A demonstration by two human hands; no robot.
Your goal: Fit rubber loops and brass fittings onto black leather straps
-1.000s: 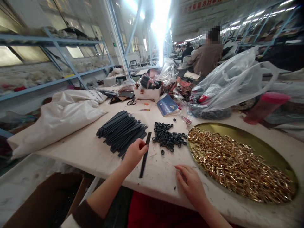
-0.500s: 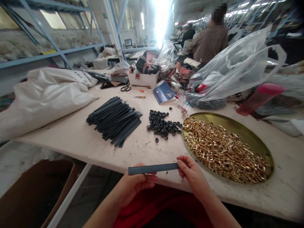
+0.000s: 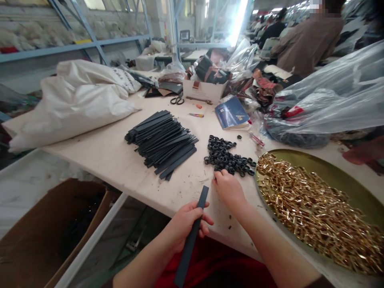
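Pinching a flat, straight black strip (image 3: 192, 237) nearer me than the heap of small black rings (image 3: 225, 155), my left hand (image 3: 183, 222) should grip lightly, without bending it. Its long axis slants away, far end toward the heap. My right hand (image 3: 229, 191) bunches at the heap's near edge; around what, I can't tell.

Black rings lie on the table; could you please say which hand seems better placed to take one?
Probably the right hand: it is at the near edge of the black rings, while the left hand holds a dark strip.
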